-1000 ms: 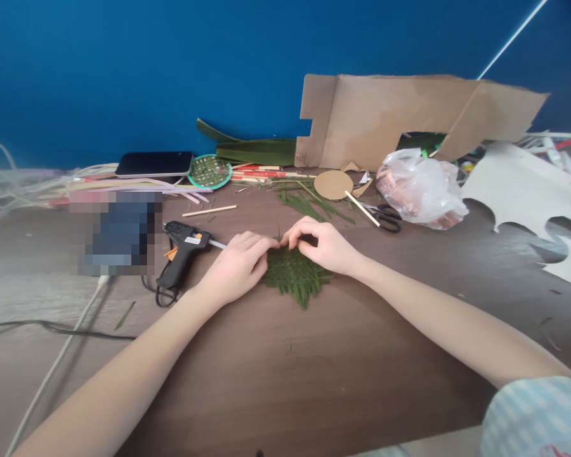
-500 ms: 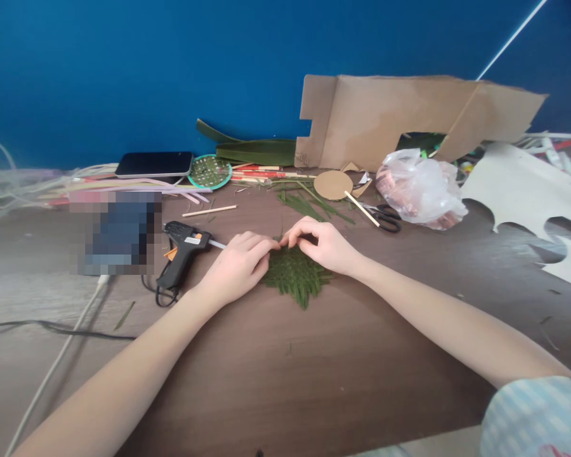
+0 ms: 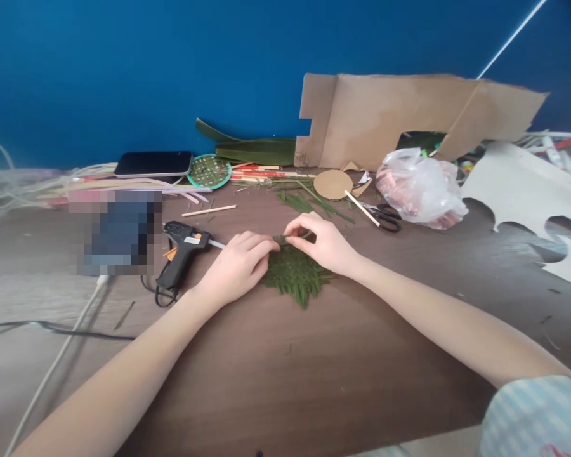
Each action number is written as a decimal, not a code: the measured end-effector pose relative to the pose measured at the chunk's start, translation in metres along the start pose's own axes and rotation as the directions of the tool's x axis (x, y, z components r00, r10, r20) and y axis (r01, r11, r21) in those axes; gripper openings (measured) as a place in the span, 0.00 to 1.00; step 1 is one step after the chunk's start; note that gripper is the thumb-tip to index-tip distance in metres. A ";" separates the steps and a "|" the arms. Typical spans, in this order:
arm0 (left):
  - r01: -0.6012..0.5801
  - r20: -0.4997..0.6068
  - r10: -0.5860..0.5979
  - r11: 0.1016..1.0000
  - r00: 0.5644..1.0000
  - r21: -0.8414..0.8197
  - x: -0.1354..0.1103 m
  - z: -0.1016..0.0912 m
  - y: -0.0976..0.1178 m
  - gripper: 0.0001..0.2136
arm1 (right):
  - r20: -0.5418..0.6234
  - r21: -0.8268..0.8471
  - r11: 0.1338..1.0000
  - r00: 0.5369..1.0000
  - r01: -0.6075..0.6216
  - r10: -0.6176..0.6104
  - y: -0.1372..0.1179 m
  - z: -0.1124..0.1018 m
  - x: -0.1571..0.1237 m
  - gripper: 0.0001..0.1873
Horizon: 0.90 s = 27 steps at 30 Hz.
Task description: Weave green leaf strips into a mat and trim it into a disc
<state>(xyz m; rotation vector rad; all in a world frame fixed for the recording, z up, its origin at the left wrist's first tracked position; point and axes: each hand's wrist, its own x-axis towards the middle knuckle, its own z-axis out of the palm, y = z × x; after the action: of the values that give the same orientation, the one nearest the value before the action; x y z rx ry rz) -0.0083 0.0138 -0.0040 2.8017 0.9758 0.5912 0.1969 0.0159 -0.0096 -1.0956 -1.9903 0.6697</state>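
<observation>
A mat of woven green leaf strips (image 3: 297, 276) lies flat on the brown table, its loose ends fanning out toward me. My left hand (image 3: 242, 263) rests on its left edge, fingers closed together and pressing the strips at the upper corner. At the far edge, my right hand (image 3: 321, 241) pinches a thin leaf strip between thumb and forefinger, close to the left fingertips. Part of the weave is hidden under both hands. Just left of my left hand lies a black glue gun (image 3: 183, 254) with a glue stick in its back.
Behind stand a cut cardboard sheet (image 3: 375, 114) and long leaves (image 3: 257, 152). Scissors (image 3: 387, 219), a cardboard disc (image 3: 333, 184), a plastic bag (image 3: 421, 190) and a round teal-rimmed woven piece (image 3: 209, 171) lie along the back. A white cable (image 3: 71, 346) crosses the left side.
My right hand's fingers have shifted slightly and now pinch a leaf strip at the far edge. My left hand stays in place on the woven mat.
</observation>
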 end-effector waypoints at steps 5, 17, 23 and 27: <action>0.014 -0.016 -0.014 1.000 1.000 0.005 0.000 0.000 0.001 0.10 | 0.033 -0.092 0.995 0.999 0.028 -0.025 0.003 0.002 0.000 0.06; 0.025 -0.035 -0.025 1.000 0.999 -0.009 0.000 0.000 0.001 0.09 | 0.060 -0.232 0.962 0.989 0.144 -0.134 0.005 0.003 0.000 0.07; -0.050 -0.033 0.050 0.999 0.998 0.006 -0.001 0.001 -0.001 0.12 | 0.094 -0.306 0.941 0.988 0.143 -0.120 0.002 0.003 -0.002 0.08; -0.077 -0.030 0.078 0.996 0.997 0.045 -0.002 0.001 0.000 0.13 | 0.135 -0.346 0.922 0.982 0.173 -0.134 0.001 0.001 -0.003 0.08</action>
<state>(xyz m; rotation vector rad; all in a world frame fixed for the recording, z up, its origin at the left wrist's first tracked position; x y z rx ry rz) -0.0091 0.0133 -0.0059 2.8882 0.8996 0.6325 0.1972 0.0138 -0.0121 -1.1112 -2.3274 0.2941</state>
